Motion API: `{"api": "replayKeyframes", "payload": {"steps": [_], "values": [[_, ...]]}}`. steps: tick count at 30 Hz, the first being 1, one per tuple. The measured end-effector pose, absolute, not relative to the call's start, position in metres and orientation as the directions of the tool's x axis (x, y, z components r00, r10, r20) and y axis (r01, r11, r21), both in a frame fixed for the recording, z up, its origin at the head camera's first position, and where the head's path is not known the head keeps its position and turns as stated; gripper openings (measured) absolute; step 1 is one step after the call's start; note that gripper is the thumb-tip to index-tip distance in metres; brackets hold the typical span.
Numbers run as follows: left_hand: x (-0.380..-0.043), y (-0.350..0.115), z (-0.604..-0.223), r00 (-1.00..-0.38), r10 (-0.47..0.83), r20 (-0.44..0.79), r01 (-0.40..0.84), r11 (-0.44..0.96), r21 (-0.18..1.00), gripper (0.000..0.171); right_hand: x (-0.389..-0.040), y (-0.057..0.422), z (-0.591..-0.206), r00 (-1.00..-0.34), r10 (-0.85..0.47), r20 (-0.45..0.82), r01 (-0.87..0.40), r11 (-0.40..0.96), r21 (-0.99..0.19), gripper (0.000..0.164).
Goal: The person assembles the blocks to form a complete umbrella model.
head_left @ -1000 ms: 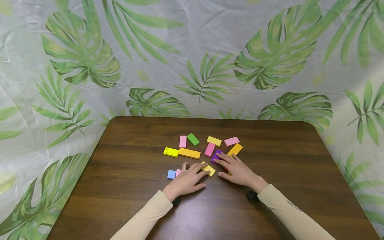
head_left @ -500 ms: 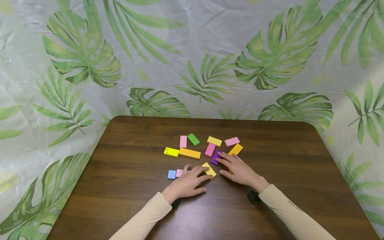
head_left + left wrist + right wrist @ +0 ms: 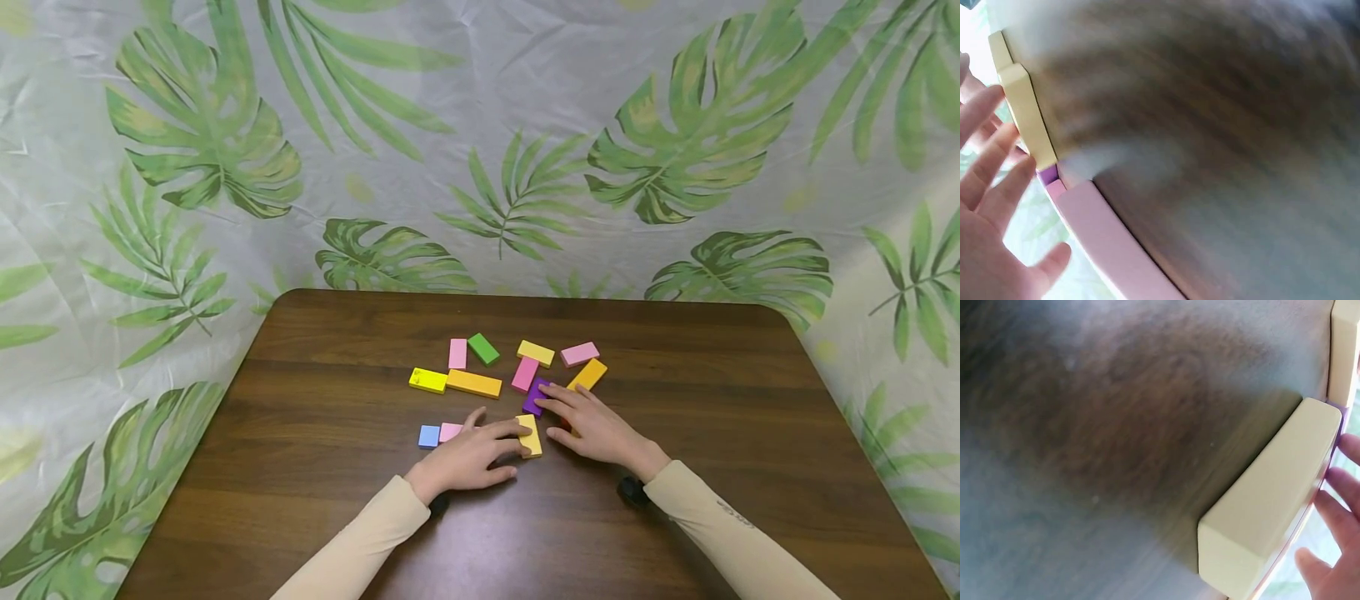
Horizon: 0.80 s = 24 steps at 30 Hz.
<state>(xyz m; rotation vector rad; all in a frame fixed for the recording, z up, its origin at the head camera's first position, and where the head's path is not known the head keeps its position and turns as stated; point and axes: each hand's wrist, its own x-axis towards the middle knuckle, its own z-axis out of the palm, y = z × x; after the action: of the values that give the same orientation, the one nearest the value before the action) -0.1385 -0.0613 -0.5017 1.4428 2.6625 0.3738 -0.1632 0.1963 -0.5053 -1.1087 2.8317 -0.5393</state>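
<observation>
My left hand (image 3: 474, 454) is spread low over the table, its fingertips on a pale yellow block (image 3: 531, 437). In the left wrist view the fingertips meet the side of that yellow block (image 3: 1027, 115). Partly covered by this hand is a pink block (image 3: 450, 432), beside a small blue block (image 3: 429, 437). My right hand (image 3: 596, 425) lies with extended fingers, the fingertips at a purple block (image 3: 536, 397). A red block (image 3: 567, 423) shows between its thumb and fingers, mostly hidden. Close to the right wrist camera lies a cream block (image 3: 1272, 487).
Farther back on the brown table (image 3: 337, 500) lie a green block (image 3: 483, 349), a bright yellow block (image 3: 427, 381), a long orange block (image 3: 474, 384) and a dark pink block (image 3: 525, 374). Another orange block (image 3: 587, 375) sits beyond the right hand. A leaf-print cloth (image 3: 525, 100) hangs behind.
The pale yellow block under my left fingers has turned clockwise and shifted slightly right and nearer. The purple block has slid a little left and nearer under my right fingertips.
</observation>
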Motion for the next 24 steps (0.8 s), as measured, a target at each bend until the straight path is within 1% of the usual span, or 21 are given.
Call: {"api": "replayKeyframes", "payload": {"steps": [5,10,15,24], "values": [[-0.141,-0.063,-0.5033,-0.515,0.857,0.037,0.833,0.49,0.257,0.035,-0.1637,0.1948,-0.505,-0.73,-0.68,0.063,-0.653,0.669,-0.356,0.053],[-0.141,-0.0639,-0.5043,-0.491,0.871,0.033,0.85,0.47,0.237,0.038,-0.1649,0.1932,-0.505,-0.709,-0.7,0.088,-0.677,0.639,-0.365,0.049],[-0.1398,-0.0633,-0.5033,-0.482,0.876,0.027,0.854,0.463,0.235,0.036,-0.1649,0.191,-0.504,-0.687,-0.721,0.092,-0.694,0.614,-0.376,0.045],[-0.138,-0.0645,-0.5013,-0.471,0.881,0.035,0.857,0.448,0.254,0.034,-0.1654,0.1884,-0.5038,-0.668,-0.739,0.092,-0.705,0.588,-0.397,0.04]]}}
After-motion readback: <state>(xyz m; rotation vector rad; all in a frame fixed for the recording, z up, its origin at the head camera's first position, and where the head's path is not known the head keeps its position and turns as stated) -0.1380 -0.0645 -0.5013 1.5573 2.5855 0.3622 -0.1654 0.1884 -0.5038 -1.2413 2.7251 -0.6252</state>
